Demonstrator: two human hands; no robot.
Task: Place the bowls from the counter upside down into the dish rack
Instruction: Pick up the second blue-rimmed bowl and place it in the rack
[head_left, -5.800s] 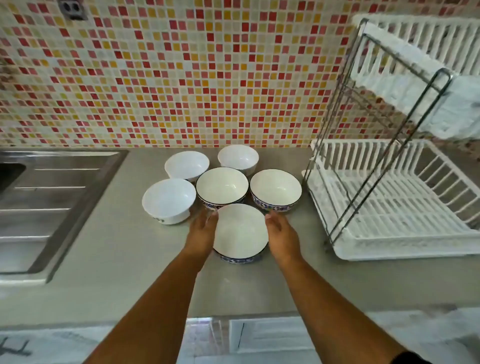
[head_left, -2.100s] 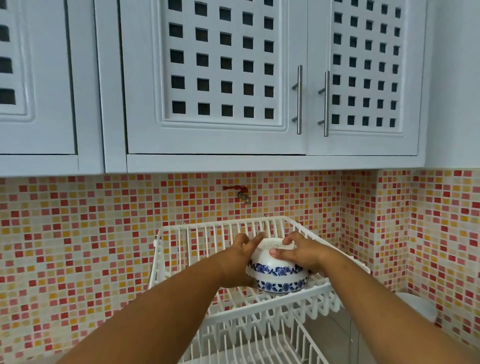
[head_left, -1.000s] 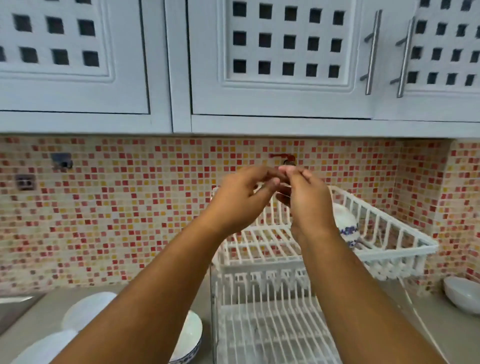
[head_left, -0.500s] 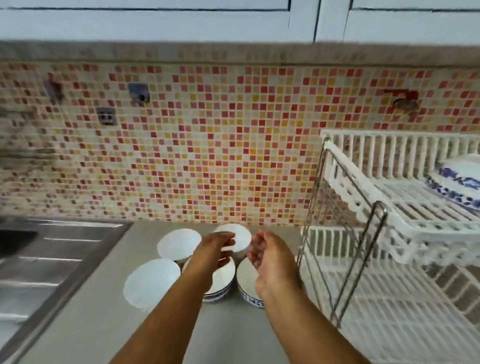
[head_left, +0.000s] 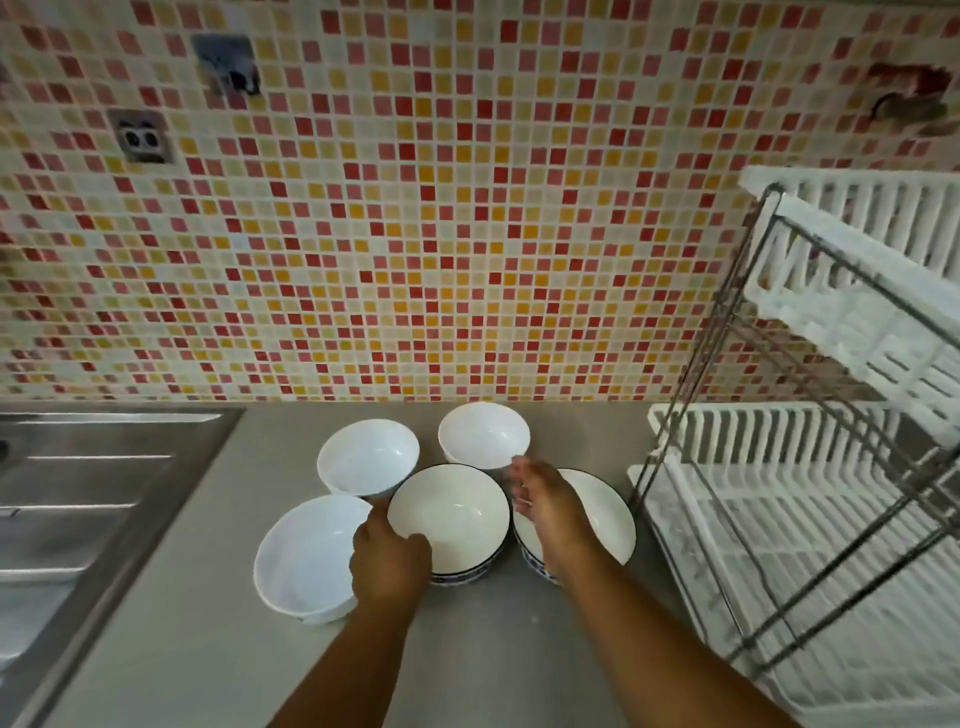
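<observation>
Five bowls (head_left: 448, 512), two hands (head_left: 390, 564)

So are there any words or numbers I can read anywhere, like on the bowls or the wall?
None: no words or numbers can be read.
The middle bowl shows only a blue pattern band on its side, no letters.
The wall socket is too blurred to show any marking.
The dish rack shows no label.
</observation>
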